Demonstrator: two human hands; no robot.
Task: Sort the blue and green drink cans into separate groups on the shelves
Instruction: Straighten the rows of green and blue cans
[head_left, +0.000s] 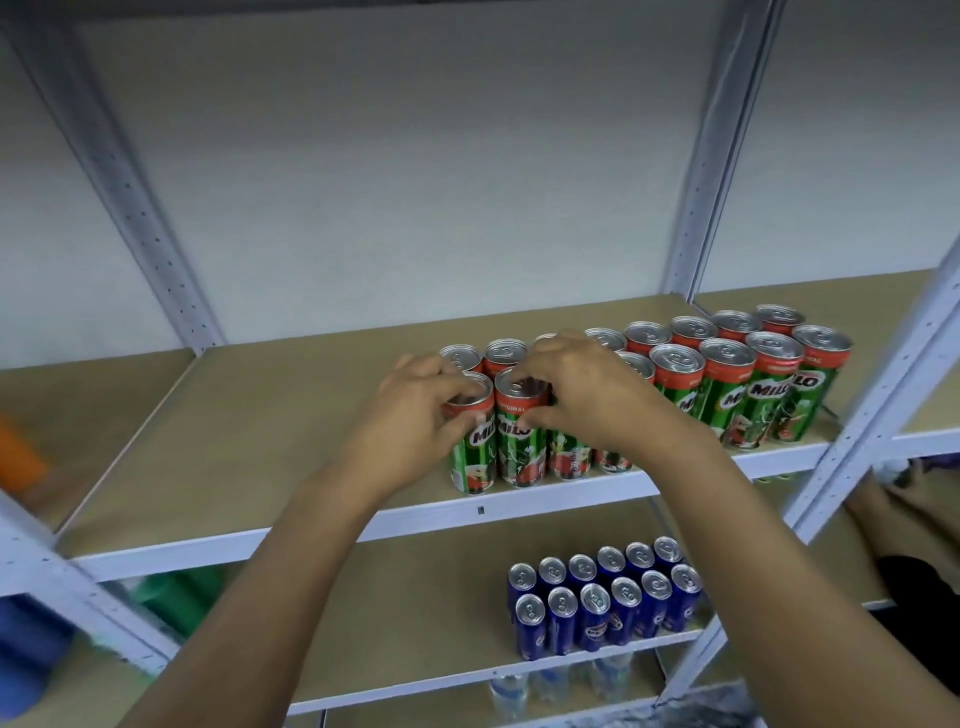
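Two shelves (363, 525), cans (727, 384) grouped

Stockroom or shop storage. Evidence: bare white wall (389, 182) behind slotted metal shelving (150, 249); on its boards, green cans (727, 395) in rows, blue cans (608, 608) one board below.

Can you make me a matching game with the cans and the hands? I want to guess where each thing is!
Things:
1. green cans
2. blue cans
3. left hand
4. right hand

Places:
A. on the lower shelf
B. holding the front can at the left end of the row
C. in two rows on the upper shelf
D. holding the second front can from the left

Pairs: 1-C, 2-A, 3-B, 4-D
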